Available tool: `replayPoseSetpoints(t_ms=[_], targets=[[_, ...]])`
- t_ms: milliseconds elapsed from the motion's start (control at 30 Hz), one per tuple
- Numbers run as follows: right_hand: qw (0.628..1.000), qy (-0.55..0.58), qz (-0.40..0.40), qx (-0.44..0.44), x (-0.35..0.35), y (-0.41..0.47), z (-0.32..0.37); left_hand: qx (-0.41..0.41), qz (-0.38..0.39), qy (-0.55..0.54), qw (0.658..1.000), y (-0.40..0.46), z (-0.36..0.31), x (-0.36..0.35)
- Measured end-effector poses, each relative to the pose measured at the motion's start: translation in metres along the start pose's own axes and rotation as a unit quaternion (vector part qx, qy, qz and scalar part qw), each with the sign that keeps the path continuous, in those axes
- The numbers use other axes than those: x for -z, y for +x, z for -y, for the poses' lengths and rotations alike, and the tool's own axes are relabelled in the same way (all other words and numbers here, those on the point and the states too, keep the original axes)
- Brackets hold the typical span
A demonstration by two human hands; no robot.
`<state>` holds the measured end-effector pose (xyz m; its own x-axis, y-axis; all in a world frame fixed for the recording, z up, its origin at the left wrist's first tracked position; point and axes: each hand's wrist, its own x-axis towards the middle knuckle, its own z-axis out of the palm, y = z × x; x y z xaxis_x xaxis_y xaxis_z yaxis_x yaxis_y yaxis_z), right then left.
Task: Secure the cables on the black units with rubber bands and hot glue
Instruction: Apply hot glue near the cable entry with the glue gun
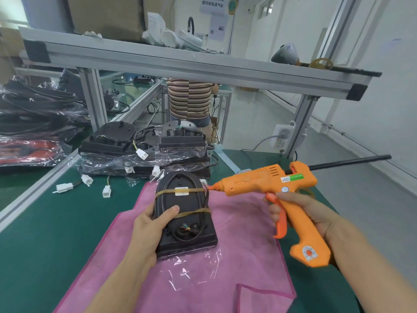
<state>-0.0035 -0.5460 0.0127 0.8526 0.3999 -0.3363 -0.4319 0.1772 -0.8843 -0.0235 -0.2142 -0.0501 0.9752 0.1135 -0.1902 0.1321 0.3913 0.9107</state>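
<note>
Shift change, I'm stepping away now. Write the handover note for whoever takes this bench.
Left hand: grips the black unit by its left edge, steadying it on the pink cloth.
Right hand: holds the orange glue gun, nozzle at the unit's upper right edge where the cable runs.
Done: two rubber bands around this unit, holding the coiled cable.
Left: glue on this unit; whether any is laid yet cannot be seen. More black units wait stacked at the back of the green table, loose white connectors beside them.
</note>
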Motion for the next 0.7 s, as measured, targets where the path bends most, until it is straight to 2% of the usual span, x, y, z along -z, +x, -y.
replayPoseSetpoints(t_ms=[167,333,500,567,600,667,700], targets=[[0.995,0.069,-0.069,-0.011,0.009,0.002,-0.017,-0.029,0.000,-0.013,0.999,-0.008,0.000,0.003],[0.983,0.057,-0.161,-0.060,-0.004,0.011,-0.028,-0.055,0.018,-0.018,0.998,-0.015,-0.005,0.002],[0.978,0.029,-0.190,-0.086,-0.015,0.015,-0.032,-0.057,0.038,-0.032,0.997,-0.019,-0.011,-0.003],[0.962,-0.126,-0.224,-0.094,-0.017,0.013,-0.031,-0.055,0.041,-0.037,0.997,-0.021,-0.014,-0.005],[0.936,-0.228,-0.250,-0.097,-0.019,0.012,-0.030,-0.056,0.042,-0.039,0.997,-0.021,-0.015,-0.006],[0.856,-0.406,-0.297,-0.117,-0.024,0.011,-0.030,-0.061,0.042,-0.040,0.996,-0.024,-0.017,-0.008],[0.803,-0.491,-0.312,-0.129,-0.028,0.010,-0.029,-0.065,0.041,-0.043,0.996,-0.025,-0.018,-0.010]])
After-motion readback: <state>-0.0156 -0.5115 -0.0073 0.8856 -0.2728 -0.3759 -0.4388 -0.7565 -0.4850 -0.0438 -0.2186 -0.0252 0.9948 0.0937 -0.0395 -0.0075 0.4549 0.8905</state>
